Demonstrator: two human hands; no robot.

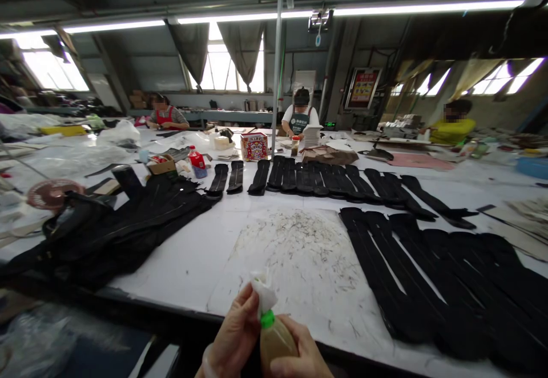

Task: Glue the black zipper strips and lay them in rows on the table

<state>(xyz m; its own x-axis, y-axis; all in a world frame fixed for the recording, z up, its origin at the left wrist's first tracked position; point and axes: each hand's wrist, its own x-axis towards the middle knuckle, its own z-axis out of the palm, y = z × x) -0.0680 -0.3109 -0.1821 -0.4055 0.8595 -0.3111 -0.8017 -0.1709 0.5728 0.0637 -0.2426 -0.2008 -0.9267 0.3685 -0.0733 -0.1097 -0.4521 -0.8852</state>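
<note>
While both hands worked just below the scratched white board (299, 252), the bottle (274, 341) wanted holding upright.
The right hand (302, 361) was closed round its tan body and the left hand (233, 335) pinched a white wad (264, 292) onto the tip; a steady, light pinch seemed best. Green collar, cloudy tan fill.

Both bare hands are showing at the bottom edge of the view, close together. The left hand (233, 338) is curling upward, its thumb and fingertips pinching a white wad (263, 292). The right hand (302, 358) is wrapping around a small bottle (274, 341), thumb lying along its side. Only the start of the left wrist is showing; both forearms are falling outside the frame.
</note>
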